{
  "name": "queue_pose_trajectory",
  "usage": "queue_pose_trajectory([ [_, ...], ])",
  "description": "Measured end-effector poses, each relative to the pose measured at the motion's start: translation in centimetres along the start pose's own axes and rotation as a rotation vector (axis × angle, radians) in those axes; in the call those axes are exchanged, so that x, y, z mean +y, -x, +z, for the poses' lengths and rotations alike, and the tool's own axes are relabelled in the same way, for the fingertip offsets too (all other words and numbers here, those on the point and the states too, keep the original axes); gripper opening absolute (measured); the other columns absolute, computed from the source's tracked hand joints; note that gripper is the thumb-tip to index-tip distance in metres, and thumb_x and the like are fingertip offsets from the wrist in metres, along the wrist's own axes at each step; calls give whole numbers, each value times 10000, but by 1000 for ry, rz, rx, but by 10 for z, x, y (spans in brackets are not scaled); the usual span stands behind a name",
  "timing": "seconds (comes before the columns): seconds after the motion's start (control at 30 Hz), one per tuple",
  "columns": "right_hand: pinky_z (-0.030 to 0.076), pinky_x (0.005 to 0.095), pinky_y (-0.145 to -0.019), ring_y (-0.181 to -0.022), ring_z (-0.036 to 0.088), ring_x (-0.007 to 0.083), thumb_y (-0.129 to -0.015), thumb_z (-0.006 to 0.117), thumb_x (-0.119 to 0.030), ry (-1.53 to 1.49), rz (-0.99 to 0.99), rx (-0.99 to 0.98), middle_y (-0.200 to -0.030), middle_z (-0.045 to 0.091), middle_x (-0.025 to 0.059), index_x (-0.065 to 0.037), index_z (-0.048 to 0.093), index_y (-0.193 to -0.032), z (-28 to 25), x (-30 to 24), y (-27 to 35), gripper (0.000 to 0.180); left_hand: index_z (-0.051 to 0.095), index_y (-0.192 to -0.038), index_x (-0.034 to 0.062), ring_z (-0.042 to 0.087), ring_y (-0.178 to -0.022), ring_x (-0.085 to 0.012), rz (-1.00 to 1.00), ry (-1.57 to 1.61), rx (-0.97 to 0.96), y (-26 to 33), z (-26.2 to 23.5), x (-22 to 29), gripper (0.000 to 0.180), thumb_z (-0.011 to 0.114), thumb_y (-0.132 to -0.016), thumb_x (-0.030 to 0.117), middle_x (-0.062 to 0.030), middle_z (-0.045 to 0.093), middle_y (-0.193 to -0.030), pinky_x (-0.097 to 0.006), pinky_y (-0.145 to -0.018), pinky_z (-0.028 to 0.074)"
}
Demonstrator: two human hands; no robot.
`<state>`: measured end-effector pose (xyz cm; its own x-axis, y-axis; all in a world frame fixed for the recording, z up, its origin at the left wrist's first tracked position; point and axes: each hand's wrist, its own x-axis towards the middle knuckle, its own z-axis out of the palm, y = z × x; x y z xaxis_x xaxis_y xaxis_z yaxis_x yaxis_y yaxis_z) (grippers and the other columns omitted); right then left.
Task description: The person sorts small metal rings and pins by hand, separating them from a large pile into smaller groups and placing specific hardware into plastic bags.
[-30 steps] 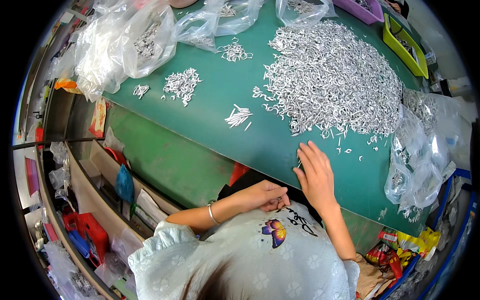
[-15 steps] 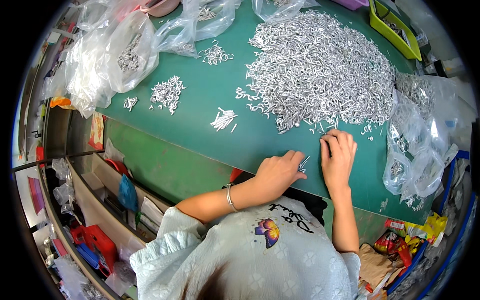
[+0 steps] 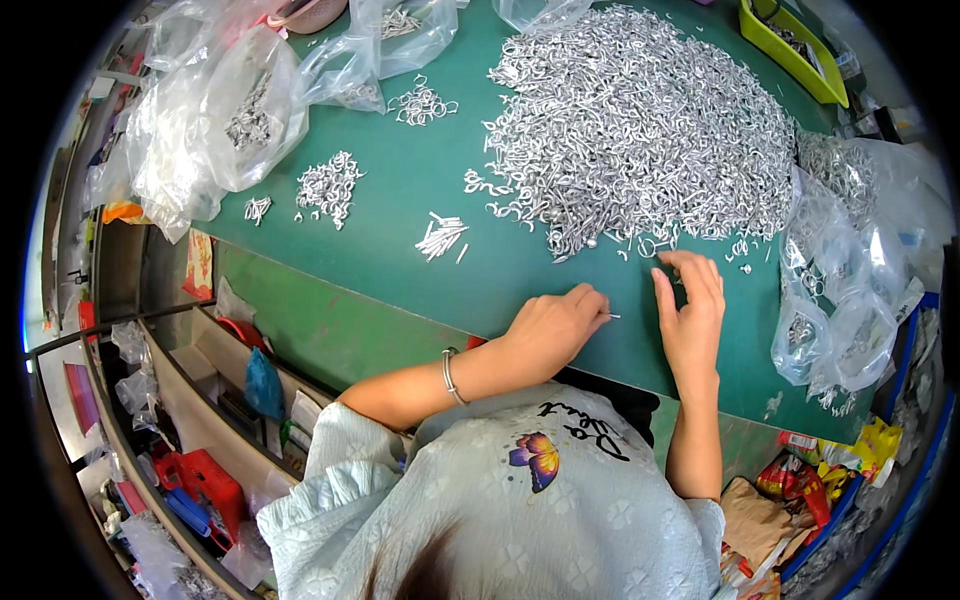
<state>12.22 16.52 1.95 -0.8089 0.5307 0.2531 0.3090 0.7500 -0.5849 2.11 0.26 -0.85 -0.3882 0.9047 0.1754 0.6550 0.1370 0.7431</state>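
On the green table (image 3: 400, 240) my left hand (image 3: 555, 325) rests with its fingers closed on a small silver metal pin whose tip sticks out to the right. My right hand (image 3: 690, 310) lies beside it with fingers curled, its fingertips touching loose silver hooks at the near edge of the big heap of silver metal hooks (image 3: 640, 120). Whether the right hand grips a hook is hidden by the fingers. A small bundle of straight silver pins (image 3: 440, 237) lies to the left of my hands.
Clear plastic bags of metal parts (image 3: 220, 120) sit at the table's far left, more bags (image 3: 850, 280) at the right. A small pile of hooks (image 3: 328, 185) lies left of centre. A yellow-green tray (image 3: 790, 45) stands at the far right. Shelves with clutter (image 3: 200, 480) sit below left.
My left hand came up from my lap onto the table and now holds a pin. My right hand shifted right toward the heap's edge.
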Motion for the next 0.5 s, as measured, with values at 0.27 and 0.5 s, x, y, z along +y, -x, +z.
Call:
queue_pose_trajectory([
  [0.27, 469, 310, -751, -853, 603, 227, -839, 643, 15, -555, 125, -96, -999, 651, 127, 10, 646, -1049, 0, -28, 15, 210, 595, -1022, 51, 280, -545, -8, -639, 1789, -274, -8, -26, -17, 194, 598, -984, 241, 77, 422, -732, -178, -444, 213],
  [0.5, 487, 353, -875, -1017, 613, 277, -877, 587, 28, -489, 5, 77, -1139, 615, 176, 31, 630, -1101, 21, -63, 16, 229, 574, -1046, 47, 399, -619, -66, -595, 2163, -217, -8, -1, -7, 244, 489, -1025, 276, 13, 498, -789, -205, -492, 319],
])
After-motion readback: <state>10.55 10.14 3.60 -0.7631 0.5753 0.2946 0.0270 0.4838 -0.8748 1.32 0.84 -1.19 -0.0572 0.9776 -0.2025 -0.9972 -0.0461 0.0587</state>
